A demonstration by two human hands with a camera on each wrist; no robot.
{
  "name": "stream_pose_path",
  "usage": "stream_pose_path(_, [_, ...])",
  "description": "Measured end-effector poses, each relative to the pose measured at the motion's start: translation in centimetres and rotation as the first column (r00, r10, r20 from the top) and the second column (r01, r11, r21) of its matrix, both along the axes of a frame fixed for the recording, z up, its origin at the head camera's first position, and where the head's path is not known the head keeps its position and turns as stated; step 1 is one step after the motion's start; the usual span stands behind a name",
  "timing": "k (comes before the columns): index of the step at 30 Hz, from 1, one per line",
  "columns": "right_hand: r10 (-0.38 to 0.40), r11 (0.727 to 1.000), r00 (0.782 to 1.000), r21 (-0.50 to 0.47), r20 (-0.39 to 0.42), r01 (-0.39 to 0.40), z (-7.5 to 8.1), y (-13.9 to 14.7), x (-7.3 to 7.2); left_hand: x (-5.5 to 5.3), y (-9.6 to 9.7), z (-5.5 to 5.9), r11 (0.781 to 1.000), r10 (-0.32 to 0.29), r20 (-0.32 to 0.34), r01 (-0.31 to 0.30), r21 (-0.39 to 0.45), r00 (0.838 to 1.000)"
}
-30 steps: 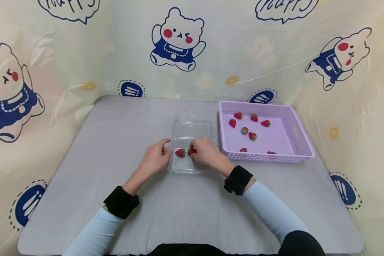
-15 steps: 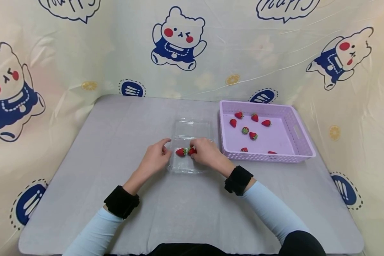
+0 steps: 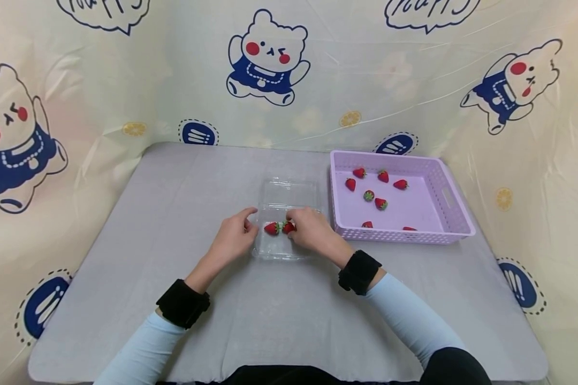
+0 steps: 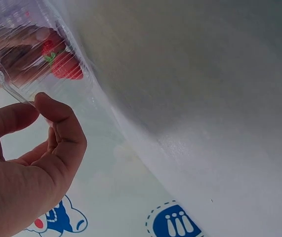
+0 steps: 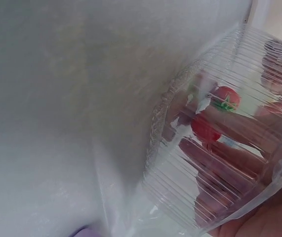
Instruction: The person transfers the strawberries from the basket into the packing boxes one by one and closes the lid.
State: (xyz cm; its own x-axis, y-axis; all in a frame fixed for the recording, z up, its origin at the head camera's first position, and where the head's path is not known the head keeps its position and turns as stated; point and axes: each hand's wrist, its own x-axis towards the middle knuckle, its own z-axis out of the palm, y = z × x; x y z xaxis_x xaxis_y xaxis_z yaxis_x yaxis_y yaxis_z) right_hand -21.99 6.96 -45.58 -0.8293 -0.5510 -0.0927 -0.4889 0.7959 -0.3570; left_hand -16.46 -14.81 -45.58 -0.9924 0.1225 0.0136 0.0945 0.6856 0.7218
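Note:
A clear plastic clamshell box lies open on the table, its lid folded back on the far side. My left hand pinches the box's left rim between thumb and index finger, as the left wrist view shows. Inside the box, one strawberry lies on its side with its green cap to the right. My right hand reaches into the box and grips a second strawberry, cap to cap with the first. In the right wrist view both strawberries and the right hand's fingers show through the ribbed clear wall.
At the right stands a lilac plastic basket with several strawberries spread over its floor, two partly hidden by the near wall. A grey cloth covers the table. A patterned curtain hangs behind and at both sides.

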Motion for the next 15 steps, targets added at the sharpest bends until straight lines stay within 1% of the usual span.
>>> stream_pose_path(7, [-0.003,1.0,1.0,-0.001,0.005,0.003,0.24,0.11,0.06,0.03,-0.02,-0.01,1.0,-0.003,0.002,0.003,0.006,1.0])
stream_pose_path(12, [0.003,1.0,1.0,-0.005,-0.014,-0.003,0.62,0.22,0.14,0.03,0.01,0.0,1.0,-0.001,-0.004,0.001,0.003,1.0])
stream_pose_path(15, [-0.001,1.0,1.0,-0.013,-0.01,0.001,0.89,0.33,0.2,-0.01,0.04,0.04,1.0,-0.002,0.003,0.002,0.001,1.0])
